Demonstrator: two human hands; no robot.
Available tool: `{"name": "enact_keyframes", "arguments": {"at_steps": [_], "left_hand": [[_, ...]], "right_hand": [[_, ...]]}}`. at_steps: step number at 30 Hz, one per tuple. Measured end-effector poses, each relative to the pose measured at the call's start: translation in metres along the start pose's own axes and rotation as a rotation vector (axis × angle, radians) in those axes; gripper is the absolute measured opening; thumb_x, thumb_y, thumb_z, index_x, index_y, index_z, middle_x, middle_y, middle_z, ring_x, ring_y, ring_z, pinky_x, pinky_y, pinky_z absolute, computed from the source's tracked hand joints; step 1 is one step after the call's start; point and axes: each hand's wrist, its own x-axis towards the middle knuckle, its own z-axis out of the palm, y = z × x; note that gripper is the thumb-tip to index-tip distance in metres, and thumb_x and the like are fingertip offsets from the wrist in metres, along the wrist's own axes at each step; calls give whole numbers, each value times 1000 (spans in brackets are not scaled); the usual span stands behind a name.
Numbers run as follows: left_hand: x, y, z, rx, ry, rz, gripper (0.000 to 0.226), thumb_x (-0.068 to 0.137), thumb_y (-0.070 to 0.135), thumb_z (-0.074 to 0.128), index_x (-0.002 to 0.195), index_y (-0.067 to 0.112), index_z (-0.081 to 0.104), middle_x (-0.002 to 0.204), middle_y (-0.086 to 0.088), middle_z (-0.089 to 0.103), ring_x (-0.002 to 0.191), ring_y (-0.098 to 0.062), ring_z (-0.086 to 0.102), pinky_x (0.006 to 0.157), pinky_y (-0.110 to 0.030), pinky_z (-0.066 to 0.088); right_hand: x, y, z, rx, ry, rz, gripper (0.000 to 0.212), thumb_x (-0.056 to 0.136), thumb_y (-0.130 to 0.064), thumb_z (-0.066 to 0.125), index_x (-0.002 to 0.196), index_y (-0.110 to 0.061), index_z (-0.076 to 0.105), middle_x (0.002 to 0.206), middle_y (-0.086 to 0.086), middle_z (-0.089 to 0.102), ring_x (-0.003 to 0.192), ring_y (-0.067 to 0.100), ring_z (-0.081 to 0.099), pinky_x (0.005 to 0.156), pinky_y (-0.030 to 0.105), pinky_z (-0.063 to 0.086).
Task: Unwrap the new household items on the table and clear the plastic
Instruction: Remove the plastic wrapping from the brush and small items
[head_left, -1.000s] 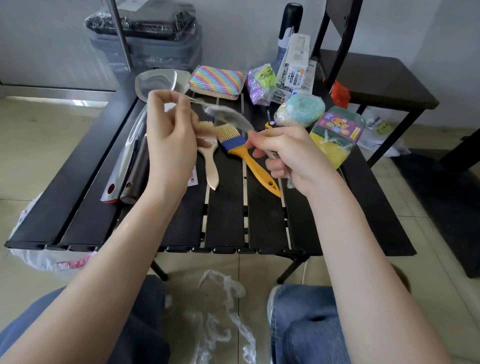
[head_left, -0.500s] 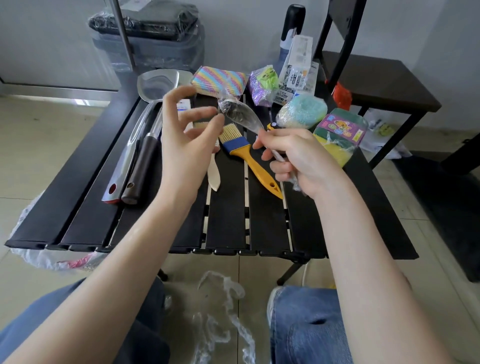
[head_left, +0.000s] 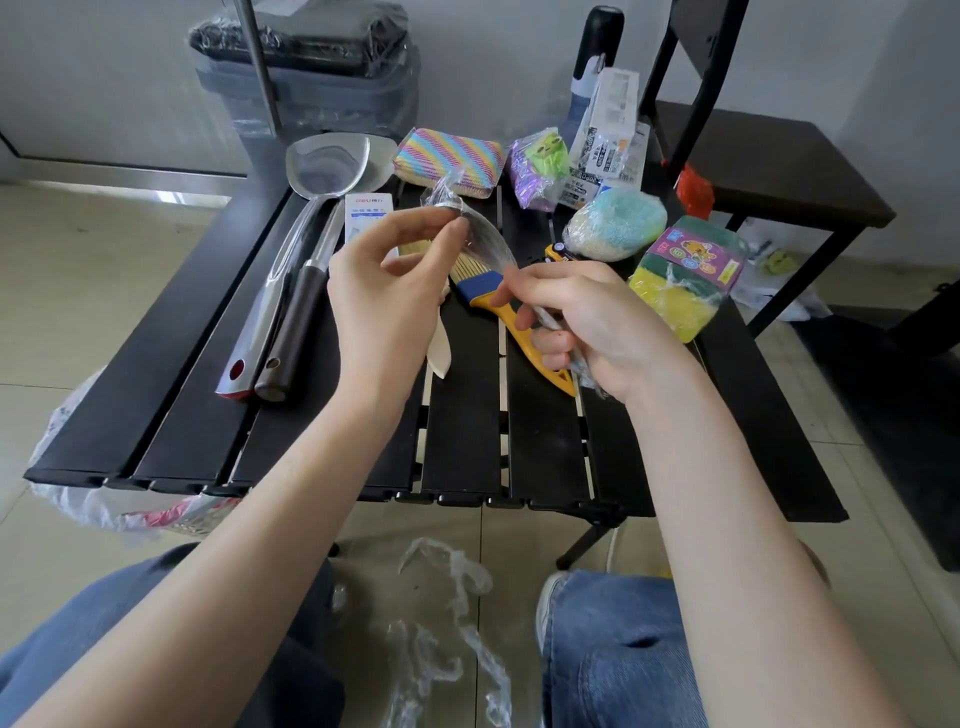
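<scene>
A single head-worn wide-angle camera looks forward and down from close above the left hand (head_left: 387, 306) and right hand (head_left: 597, 322), the slatted black table (head_left: 171, 395) just beyond them, floor beneath.

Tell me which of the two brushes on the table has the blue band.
The yellow-handled brush, lying between the hands; a blue band joins its bristles to the handle. The other, a plain wooden brush, shows no blue.
</scene>
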Motion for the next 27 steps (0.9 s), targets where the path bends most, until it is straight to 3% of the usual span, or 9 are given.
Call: {"name": "enact_keyframes", "arguments": {"at_steps": [11, 14, 17, 19, 21, 23, 25, 27], "left_hand": [[-2, -4, 0, 32, -1, -17, 6, 88, 25, 67, 85, 21, 69, 88, 3, 72, 87, -14, 70, 66, -24, 54], [0, -3, 0, 47, -29, -52, 6, 89, 25, 66, 86, 20, 68, 87, 4, 70, 83, -8, 69, 59, -21, 51], [5, -3, -3, 120, -84, -56, 5, 89, 25, 65, 87, 21, 66, 83, 10, 67, 77, 1, 64, 69, -31, 57], [8, -3, -8, 174, -91, 10, 7, 88, 29, 65, 90, 27, 59, 98, 7, 64, 84, 1, 62, 81, -38, 57], [13, -1, -15, 227, -162, 116, 24, 90, 28, 64, 109, 31, 51, 124, 2, 52, 107, -2, 56, 89, -27, 53], [19, 3, -23, 271, -334, 169, 41, 93, 24, 61, 129, 34, 43, 136, 5, 43, 124, -3, 46, 96, -20, 47], [24, 7, -28, 303, -445, 174, 31, 94, 23, 60, 123, 32, 55, 128, 8, 56, 120, 1, 51, 98, -21, 46], [24, 10, -29, 267, -464, 125, 11, 91, 22, 63, 101, 26, 68, 103, 12, 69, 100, 2, 63, 88, -18, 49]], "right_hand": [[2, 3, 2, -134, 100, -60, 20, 95, -22, 60, 84, -8, 70, 63, 2, 50, 40, 6, 37, 39, 18, 32], [4, 6, 1, -243, 185, -134, 18, 95, -24, 60, 86, -14, 71, 61, -1, 52, 43, 8, 39, 43, 20, 36], [3, 4, -5, -395, 249, -275, 18, 95, -23, 58, 90, -15, 72, 62, -3, 55, 42, 2, 43, 49, 19, 36], [1, 1, -11, -499, 250, -324, 21, 97, -24, 56, 94, -14, 73, 62, -4, 55, 42, -3, 45, 54, 18, 34], [-1, -1, -18, -590, 217, -315, 24, 98, -26, 54, 96, -12, 74, 61, -3, 54, 41, -5, 44, 52, 12, 33], [-3, -4, -25, -644, 163, -299, 27, 98, -25, 54, 97, -8, 74, 60, -2, 53, 39, -4, 44, 46, 8, 33], [-7, -6, -29, -667, 113, -299, 25, 98, -24, 54, 98, -10, 75, 58, -1, 52, 39, -3, 44, 44, 6, 33], [-11, -9, -33, -684, 54, -285, 22, 97, -24, 55, 96, -14, 75, 55, -1, 51, 39, 0, 43, 45, 5, 34]]}}
